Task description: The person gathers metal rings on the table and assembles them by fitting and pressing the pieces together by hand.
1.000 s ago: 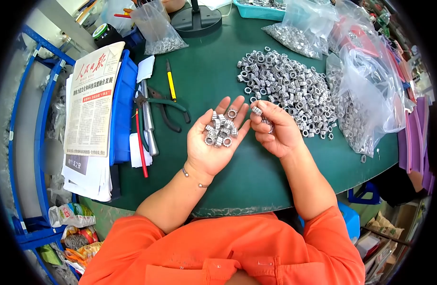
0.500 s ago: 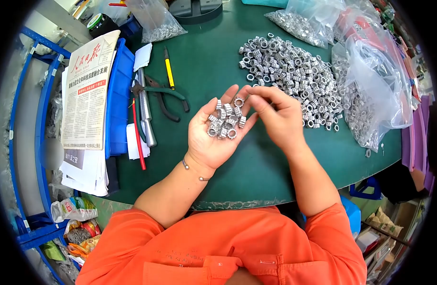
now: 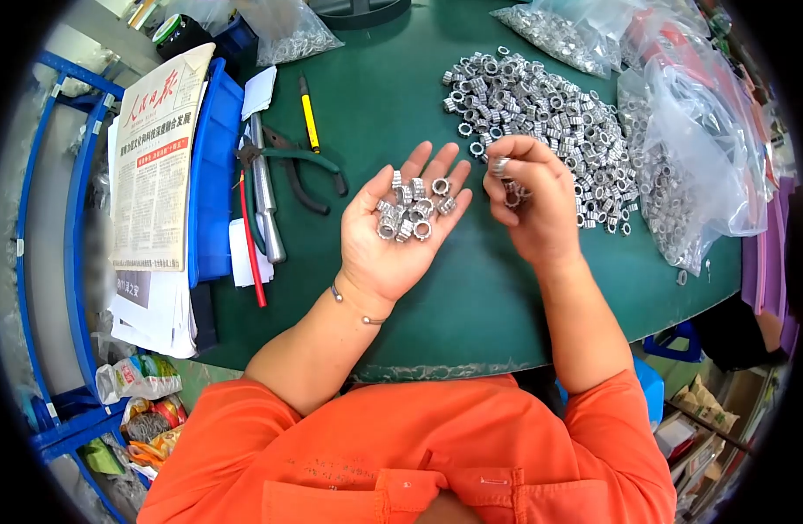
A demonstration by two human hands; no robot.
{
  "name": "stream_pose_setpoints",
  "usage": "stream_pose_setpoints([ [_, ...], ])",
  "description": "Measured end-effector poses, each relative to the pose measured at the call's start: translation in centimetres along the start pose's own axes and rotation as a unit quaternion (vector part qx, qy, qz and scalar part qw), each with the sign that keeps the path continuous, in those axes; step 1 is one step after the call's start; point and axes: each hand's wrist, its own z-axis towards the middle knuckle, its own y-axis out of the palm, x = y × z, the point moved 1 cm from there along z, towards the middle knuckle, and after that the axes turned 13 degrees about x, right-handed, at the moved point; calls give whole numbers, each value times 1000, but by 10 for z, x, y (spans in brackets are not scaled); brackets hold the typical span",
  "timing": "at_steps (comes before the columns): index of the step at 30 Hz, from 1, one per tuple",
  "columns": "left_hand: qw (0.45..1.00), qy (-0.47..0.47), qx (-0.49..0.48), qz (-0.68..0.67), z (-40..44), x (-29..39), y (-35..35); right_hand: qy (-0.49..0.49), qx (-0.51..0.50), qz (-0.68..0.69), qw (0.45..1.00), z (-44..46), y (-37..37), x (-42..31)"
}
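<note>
My left hand [image 3: 386, 249] lies palm up with its fingers spread, and a small heap of toothed metal rings [image 3: 412, 210] rests on its palm and fingers. To the right, my right hand [image 3: 539, 205] is closed, with one silver metal ring [image 3: 498, 166] pinched at the fingertips. More metal rings [image 3: 514, 193] show inside its curled fingers; how many cannot be made out. Just behind the right hand spreads a large pile of similar rings [image 3: 550, 109] on the green table [image 3: 458, 323].
Clear plastic bags of metal parts [image 3: 694, 166] lie at the right. On the left are pliers [image 3: 301, 170], a yellow-black pen-like tool [image 3: 309, 118], a red rod [image 3: 251, 244], and a newspaper [image 3: 161, 166] against a blue bin [image 3: 216, 175].
My right hand has moved slightly right, away from the left hand, and now shows rings in its fingers. The left hand still bears its rings, with fewer visible and its fingers more spread.
</note>
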Motion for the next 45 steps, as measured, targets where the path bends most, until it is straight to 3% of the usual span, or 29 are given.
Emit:
stream_pose_setpoints([
  [2, 1000, 12, -27, -8, 1, 2, -1, -8, -7, 17, 1000, -3, 3, -2],
  [3, 999, 12, -31, -19, 1, 2, -1, -72, -13, -148, 986, -6, 7, 0],
  [4, 999, 13, -30, -19, 1, 3, 0, -135, -19, -309, 941, -10, 12, 3],
  [5, 999, 28, -33, 4, 1, 3, 1, -254, -54, -371, 892, -10, 14, 13],
  [6, 998, 43, -36, 27, 1, 3, 1, -321, -95, -485, 808, -14, 18, 11],
  [8, 997, 55, -32, 32, 2, 3, -1, -319, -89, -493, 804, -11, 16, 19],
  [12, 998, 55, -31, -5, 2, 6, 0, -299, -62, -480, 823, -8, 13, 19],
  [14, 997, 65, -32, 5, 1, 5, 3, -266, -40, -390, 881, -8, 13, 18],
  [15, 998, 59, -28, -5, 1, 5, 3, -199, -47, -282, 937, -7, 13, 18],
  [16, 998, 54, -25, -15, 0, 5, 3, -24, -18, -178, 984, -8, 11, 12],
  [18, 999, 45, -25, -6, 0, 4, 2, 50, -46, 66, 995, -6, 9, 5],
  [19, 999, 36, -25, 4, 0, 4, 2, 51, -45, 104, 992, -5, 9, 4],
  [20, 999, 37, -25, 3, -1, 3, 2, 52, -45, 103, 992, -6, 9, 6],
  [22, 999, 28, -21, 17, -1, 1, 1, -72, 23, -167, 983, -7, 7, 10],
  [24, 999, 25, -18, 16, 0, -2, 1, -318, -12, -373, 872, -6, 12, 20],
  [26, 999, 29, -19, 40, 0, -3, -2, -346, -21, -448, 824, -7, 17, 24],
  [28, 1000, 7, -23, 3, 2, -2, -5, -342, -35, -458, 820, -2, 11, 26],
  [30, 999, 11, -18, 24, 1, -3, -1, -179, 6, -333, 926, 1, 10, 24],
  [31, 999, 10, -18, 25, 0, -3, 0, -2, 13, -174, 985, 1, 8, 14],
  [32, 999, 11, -17, 27, -1, -3, 1, 21, -3, -21, 1000, 3, 4, 12],
  [34, 999, 12, -18, 27, -1, -3, 0, -17, -27, 1, 999, 2, 6, 9],
  [36, 999, -13, -21, 37, 0, -4, -4, -96, -4, -184, 978, -9, 18, 15],
  [37, 998, -10, 3, 58, 0, -5, -6, -151, -5, -244, 958, -7, 19, 24],
  [38, 999, -12, 18, 25, 0, -7, -5, -248, 7, -351, 903, -8, 20, 31],
  [40, 999, 7, 39, 37, 2, -7, -5, -327, -25, -430, 841, -6, 20, 32],
  [42, 999, 3, 37, 38, 2, -6, -7, -288, -40, -436, 851, -4, 15, 27],
  [44, 999, 0, 35, 40, 2, -3, -8, -69, -19, -227, 971, -2, 12, 27],
  [45, 999, -8, 17, 31, 3, -2, -9, -33, -17, -164, 986, -3, 14, 23],
])
